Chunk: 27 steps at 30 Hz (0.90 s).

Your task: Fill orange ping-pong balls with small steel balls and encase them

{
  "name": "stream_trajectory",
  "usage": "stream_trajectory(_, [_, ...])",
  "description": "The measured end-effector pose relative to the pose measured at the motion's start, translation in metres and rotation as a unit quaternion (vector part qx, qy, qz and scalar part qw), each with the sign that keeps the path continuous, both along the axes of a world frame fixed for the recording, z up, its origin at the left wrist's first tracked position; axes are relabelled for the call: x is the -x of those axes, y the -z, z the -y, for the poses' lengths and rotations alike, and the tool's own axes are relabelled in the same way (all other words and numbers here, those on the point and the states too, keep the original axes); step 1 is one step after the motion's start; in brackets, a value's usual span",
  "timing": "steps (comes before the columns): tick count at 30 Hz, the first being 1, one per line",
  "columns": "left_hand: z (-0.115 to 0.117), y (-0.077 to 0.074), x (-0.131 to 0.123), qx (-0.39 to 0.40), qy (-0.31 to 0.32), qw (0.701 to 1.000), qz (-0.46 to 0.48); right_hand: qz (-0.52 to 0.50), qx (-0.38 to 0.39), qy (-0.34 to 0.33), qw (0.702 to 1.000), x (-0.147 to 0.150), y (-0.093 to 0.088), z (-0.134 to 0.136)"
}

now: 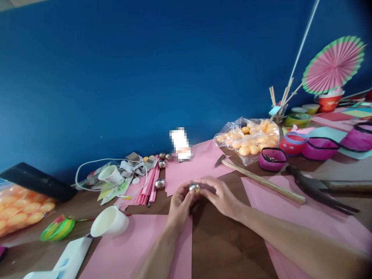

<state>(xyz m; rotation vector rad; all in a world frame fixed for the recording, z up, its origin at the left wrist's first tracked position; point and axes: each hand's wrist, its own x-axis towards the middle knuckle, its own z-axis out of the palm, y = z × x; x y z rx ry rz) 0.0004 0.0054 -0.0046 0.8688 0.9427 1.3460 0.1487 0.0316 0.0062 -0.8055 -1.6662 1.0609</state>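
Observation:
Both hands hold one small ball, silvery and shiny on top with a bit of orange showing low down. My left hand grips its left side with thumb and fingers. From the right, my right hand pinches it between thumb and fingers. Just left of the hands lies a similar silver ball, and another silver ball sits behind it. A pink sheet lies beyond the hands. In a small purple fabric bowl at the right are small metallic bits.
A hammer and a claw hammer lie at the right. Behind them is a clear bag of orange balls. At the left stand a white cup, pink paper strips and a green-yellow bowl. A blue wall closes the back.

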Motion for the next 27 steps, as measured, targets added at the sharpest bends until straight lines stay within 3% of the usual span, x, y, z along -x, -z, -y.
stream_trajectory(3, [-0.002,-0.002,0.001,-0.002,-0.026,0.998,0.051,0.029,-0.026,0.017,0.999,-0.001,0.001,-0.002])
stream_trajectory(7, [-0.005,-0.004,0.005,0.028,-0.078,0.99,0.11,0.172,-0.108,0.068,0.977,-0.006,0.005,-0.004])
stream_trajectory(12, [-0.007,-0.002,0.01,0.041,-0.085,0.985,0.144,0.305,-0.167,0.015,0.937,-0.008,0.005,-0.003])
stream_trajectory(22, [-0.006,-0.001,0.009,0.035,-0.062,0.986,0.153,0.356,-0.19,-0.009,0.915,-0.003,0.003,-0.004])
stream_trajectory(27, [-0.005,0.001,0.009,0.034,-0.065,0.987,0.144,0.329,-0.181,0.016,0.927,-0.003,0.006,-0.002])
